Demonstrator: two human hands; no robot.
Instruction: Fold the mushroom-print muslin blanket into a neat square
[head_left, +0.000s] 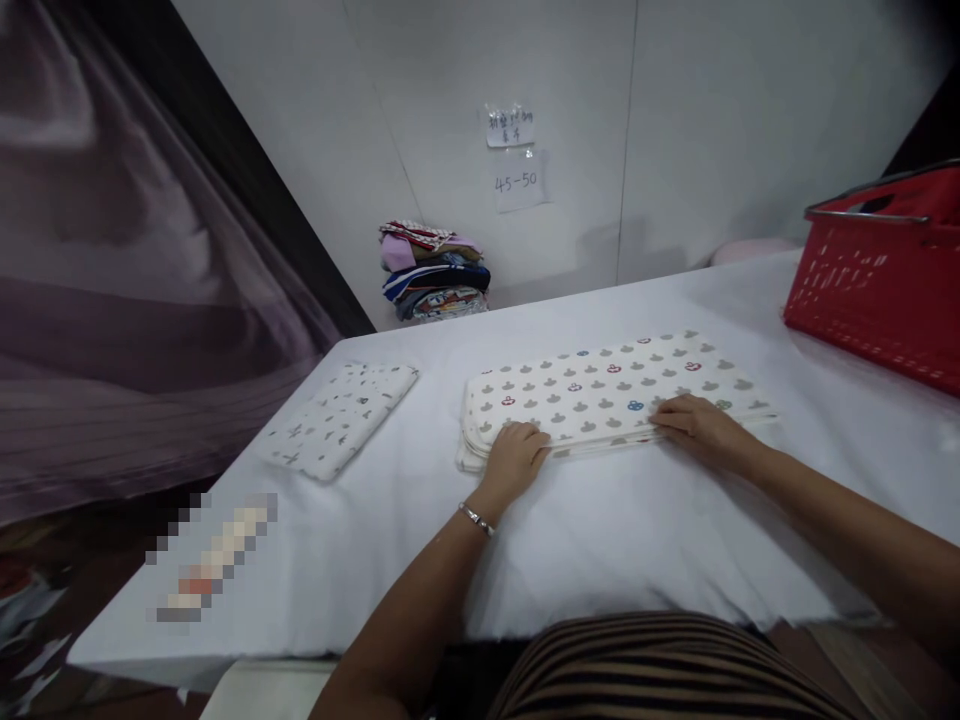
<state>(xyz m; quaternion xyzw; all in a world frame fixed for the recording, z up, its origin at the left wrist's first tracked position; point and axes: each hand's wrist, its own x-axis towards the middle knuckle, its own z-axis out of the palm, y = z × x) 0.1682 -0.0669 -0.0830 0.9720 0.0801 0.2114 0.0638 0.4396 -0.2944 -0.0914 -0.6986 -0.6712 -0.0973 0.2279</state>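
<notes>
A folded white cloth with grey and coloured mouse-head prints lies as a long rectangle on the white table. My left hand rests flat on its near left corner, fingers stretched out. My right hand lies flat on its near edge toward the right, fingers extended onto the fabric. Neither hand grips anything. A silver bracelet sits on my left wrist.
A smaller folded white cloth with grey crosses lies at the table's left. A stack of folded coloured cloths stands at the back by the wall. A red plastic basket stands at the right edge. A purple curtain hangs on the left.
</notes>
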